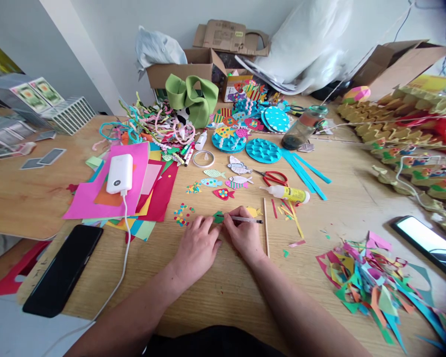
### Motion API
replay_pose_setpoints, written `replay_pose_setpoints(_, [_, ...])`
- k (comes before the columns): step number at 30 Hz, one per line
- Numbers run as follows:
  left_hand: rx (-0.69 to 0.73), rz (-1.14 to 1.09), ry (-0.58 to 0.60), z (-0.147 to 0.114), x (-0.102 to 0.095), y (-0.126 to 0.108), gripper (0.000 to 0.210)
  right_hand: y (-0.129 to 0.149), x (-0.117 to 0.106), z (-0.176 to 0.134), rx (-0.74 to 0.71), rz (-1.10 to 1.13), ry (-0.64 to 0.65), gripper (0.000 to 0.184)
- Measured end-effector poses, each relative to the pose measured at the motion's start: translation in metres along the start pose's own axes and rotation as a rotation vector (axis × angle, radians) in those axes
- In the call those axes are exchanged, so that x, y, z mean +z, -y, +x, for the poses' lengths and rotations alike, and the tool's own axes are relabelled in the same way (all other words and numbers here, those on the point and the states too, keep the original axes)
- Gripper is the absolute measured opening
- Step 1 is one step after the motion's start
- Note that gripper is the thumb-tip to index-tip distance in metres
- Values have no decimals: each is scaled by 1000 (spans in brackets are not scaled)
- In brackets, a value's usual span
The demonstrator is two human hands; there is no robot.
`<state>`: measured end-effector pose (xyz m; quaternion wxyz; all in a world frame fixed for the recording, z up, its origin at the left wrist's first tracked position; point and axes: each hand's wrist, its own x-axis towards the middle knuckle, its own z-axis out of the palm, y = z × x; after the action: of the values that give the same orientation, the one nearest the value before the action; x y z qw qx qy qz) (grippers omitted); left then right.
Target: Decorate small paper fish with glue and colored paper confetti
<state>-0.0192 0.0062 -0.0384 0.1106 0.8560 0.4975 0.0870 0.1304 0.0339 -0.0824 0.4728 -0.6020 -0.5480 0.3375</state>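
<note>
My right hand (245, 237) is closed around a pen (247, 219), its tip over a small green paper piece (218, 216). Flat on the table, my left hand (197, 244) has its fingertips at the green piece's near edge. Beyond my hands lie several paper fish: a red fish with coloured dots (223, 194), a striped fish (238, 182) and a blue spotted fish (211, 182). A yellow paper fish (254, 212) is partly hidden behind the pen and my right hand. Small coloured paper dots (182, 215) are scattered left of the green piece.
A wooden stick (266, 228), a glue bottle (289, 194) and red-handled scissors (275, 177) lie to the right. Paper scraps (379, 282) heap at front right. A power bank (119, 173) rests on coloured sheets (163, 198), its cable running past a black phone (63, 270).
</note>
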Motion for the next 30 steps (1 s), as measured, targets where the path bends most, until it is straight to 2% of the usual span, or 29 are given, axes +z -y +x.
replay_pose_setpoints(13, [-10,6,11,-1,0,0,29,1,0,-1,-13,7,-21,15])
replay_pose_setpoints(21, [-5,-4,13,0,0,1,31,2,-1,-1,-28,39,-63,19])
replay_pose_setpoints(30, [-2,-1,8,0,1,1,30,0,-1,0,-12,23,-35,18])
